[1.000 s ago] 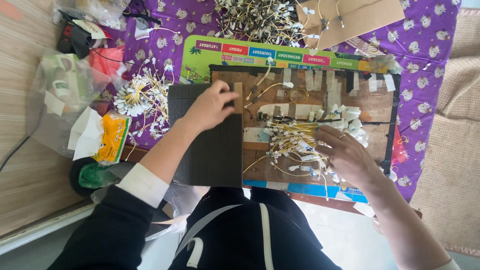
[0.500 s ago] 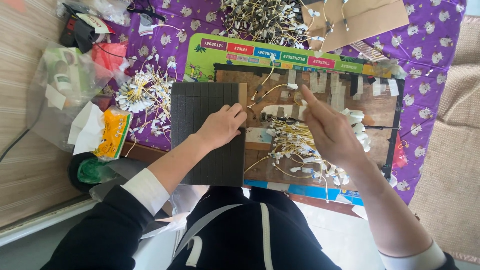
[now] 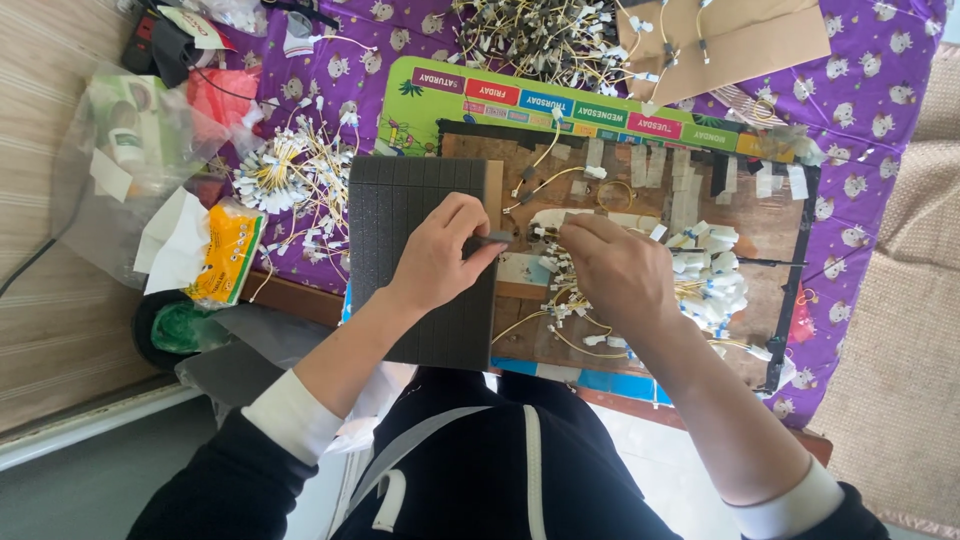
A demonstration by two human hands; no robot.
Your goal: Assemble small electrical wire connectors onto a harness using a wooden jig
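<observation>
Left hand (image 3: 438, 252) over dark foam block (image 3: 400, 235), fingers pinched on a small grey piece (image 3: 492, 239), right hand (image 3: 618, 268) fingers curled together among wires (image 3: 700, 290) on wooden board (image 3: 770, 225).

Tight btwn left hand (image 3: 435, 255) & right hand (image 3: 615, 270): narrow gap only, over wooden board (image 3: 745, 215). Loose wires (image 3: 700, 285) clutter board's right half. Foam pad (image 3: 400, 225) flat, open above. Wire pile (image 3: 295, 175) & plastic bags (image 3: 150, 150) block left side of worktop (image 3: 870, 120).
</observation>
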